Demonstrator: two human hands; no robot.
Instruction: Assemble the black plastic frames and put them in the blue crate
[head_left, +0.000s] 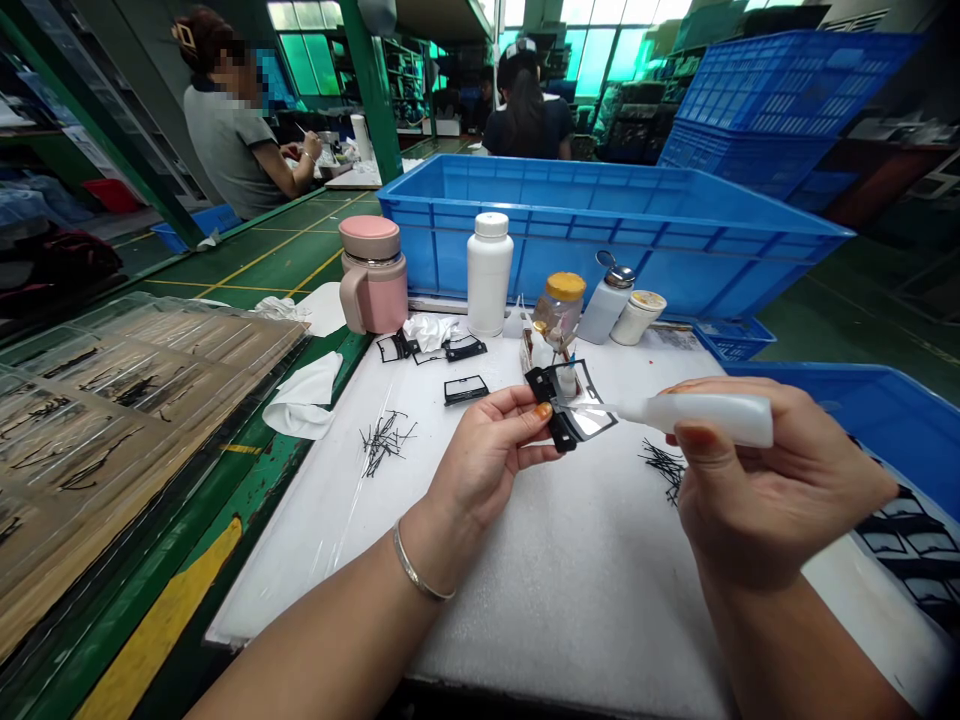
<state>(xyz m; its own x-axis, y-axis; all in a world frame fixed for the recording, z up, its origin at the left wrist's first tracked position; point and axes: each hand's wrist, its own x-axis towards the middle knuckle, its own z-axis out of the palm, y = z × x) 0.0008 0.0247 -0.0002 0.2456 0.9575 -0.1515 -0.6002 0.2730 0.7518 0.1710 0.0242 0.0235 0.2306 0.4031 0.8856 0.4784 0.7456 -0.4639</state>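
Between the fingers and thumb of my left hand (487, 450) is a small black plastic frame (564, 422) with a clear pane, tilted above the white work surface. My right hand (765, 480) is closed around a white glue bottle (712, 418). Its thin nozzle points left and reaches the frame near my left thumb; whether the tip touches it I cannot tell. Another black frame (466, 390) lies on the surface behind my left hand. Thin black strips lie in a pile (384, 442) on the left, and a second pile (663, 468) is partly hidden by my right hand.
A pink mug (373, 280), a white bottle (490, 275), a yellow-lidded jar (562, 300) and a pump bottle (606, 305) stand along the back. Behind them is a blue crate (615, 240). A compartment tray (135, 400) lies left. Two people sit farther off.
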